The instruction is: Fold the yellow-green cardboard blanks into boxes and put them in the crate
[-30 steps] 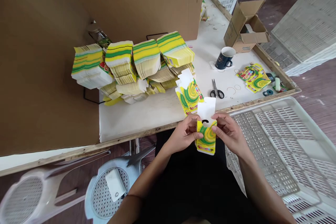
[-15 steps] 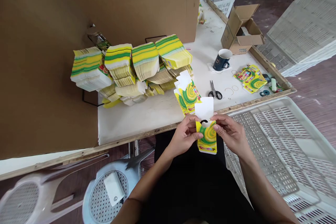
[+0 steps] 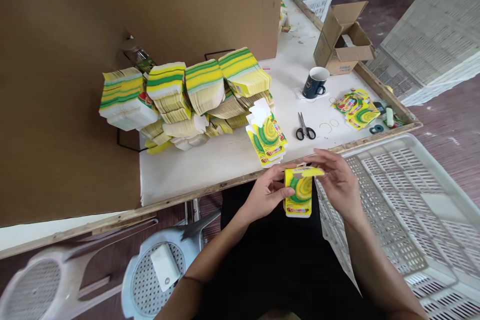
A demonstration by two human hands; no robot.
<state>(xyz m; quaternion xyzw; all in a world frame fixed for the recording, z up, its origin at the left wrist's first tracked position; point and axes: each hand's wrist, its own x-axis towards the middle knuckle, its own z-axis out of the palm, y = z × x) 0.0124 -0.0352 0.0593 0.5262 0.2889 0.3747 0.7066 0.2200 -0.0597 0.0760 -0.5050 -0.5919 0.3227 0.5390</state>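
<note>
Over my lap, near the table's front edge, is a small yellow and green carton (image 3: pixel 298 195) with a spiral print. My left hand (image 3: pixel 268 192) grips its left side, thumb on the front and fingers behind. At the top, my right hand (image 3: pixel 337 180) is on the carton's lid flap, which is bent forward; its thumb is partly hidden by the flap. Just beyond lie several flat cartons (image 3: pixel 267 132) of the same print, overlapping on the table. Large bundles of folded cartons (image 3: pixel 204 85) are stacked farther left.
Black-handled scissors (image 3: pixel 304 127), a dark mug (image 3: pixel 315 83) and loose printed cartons (image 3: pixel 358 110) lie on the white table (image 3: pixel 180 175). An opened cardboard box (image 3: pixel 345 42) stands at the back right. A white plastic crate (image 3: pixel 397 200) is at my right, a blue stool (image 3: pixel 140 285) at lower left.
The carton's white top flap stood upright before; now it is bent forward over the opening. My right hand has risen from the carton's side to this flap. The left hand keeps its hold.
</note>
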